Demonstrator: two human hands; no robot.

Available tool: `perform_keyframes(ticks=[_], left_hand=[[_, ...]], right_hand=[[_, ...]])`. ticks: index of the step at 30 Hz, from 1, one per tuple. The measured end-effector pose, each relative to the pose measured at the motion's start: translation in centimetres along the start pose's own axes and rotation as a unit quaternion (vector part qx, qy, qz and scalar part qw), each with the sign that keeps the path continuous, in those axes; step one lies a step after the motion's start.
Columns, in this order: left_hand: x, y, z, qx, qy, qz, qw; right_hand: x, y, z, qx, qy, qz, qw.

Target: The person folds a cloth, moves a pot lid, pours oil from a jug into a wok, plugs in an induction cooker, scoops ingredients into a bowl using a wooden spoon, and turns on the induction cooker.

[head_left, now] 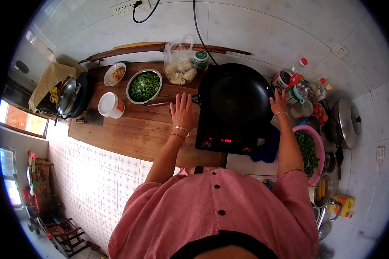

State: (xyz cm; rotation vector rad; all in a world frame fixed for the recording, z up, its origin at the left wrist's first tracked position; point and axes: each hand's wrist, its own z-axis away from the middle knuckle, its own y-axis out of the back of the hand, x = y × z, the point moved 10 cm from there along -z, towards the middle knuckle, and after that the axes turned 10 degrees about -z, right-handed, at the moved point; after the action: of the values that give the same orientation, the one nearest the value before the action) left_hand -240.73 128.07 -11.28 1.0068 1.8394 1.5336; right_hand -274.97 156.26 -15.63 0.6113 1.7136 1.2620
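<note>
A black wok (235, 93) sits on a black induction cooktop (224, 140) with red lit digits. My left hand (182, 113) is spread with its palm down, just left of the cooktop, beside the wok's handle. On the other side, my right hand (279, 103) has its fingers apart at the wok's right rim, near the small side handle; whether it touches the handle is unclear. A metal bowl of chopped greens (145, 86) stands on the wooden counter (138, 125), left of my left hand.
Further left are a white tub (111, 105), a small bowl of food (115, 74) and a cleaver (94, 117). Behind stand a plastic bag (179, 67) and a jar (201, 59). Bottles (296, 67), a pink basin of greens (307, 151) and a blue cloth (266, 146) lie right.
</note>
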Motion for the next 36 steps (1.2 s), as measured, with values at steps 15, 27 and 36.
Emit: perform_keyframes(ticks=[15,27,36], left_hand=[[0.3,0.4,-0.1,0.010,0.002,-0.006,1.000],[0.0,0.9,0.6,0.005,0.020,0.016,1.000],[-0.1,0.6,0.8,0.017,0.018,0.018,1.000]], right_hand=[[0.3,-0.5,-0.5,-0.014,-0.001,0.002,1.000],[-0.2,-0.2,-1.1,0.008,0.023,0.023,0.999],[-0.2,0.2,-0.5,0.006,0.010,0.003,1.000]])
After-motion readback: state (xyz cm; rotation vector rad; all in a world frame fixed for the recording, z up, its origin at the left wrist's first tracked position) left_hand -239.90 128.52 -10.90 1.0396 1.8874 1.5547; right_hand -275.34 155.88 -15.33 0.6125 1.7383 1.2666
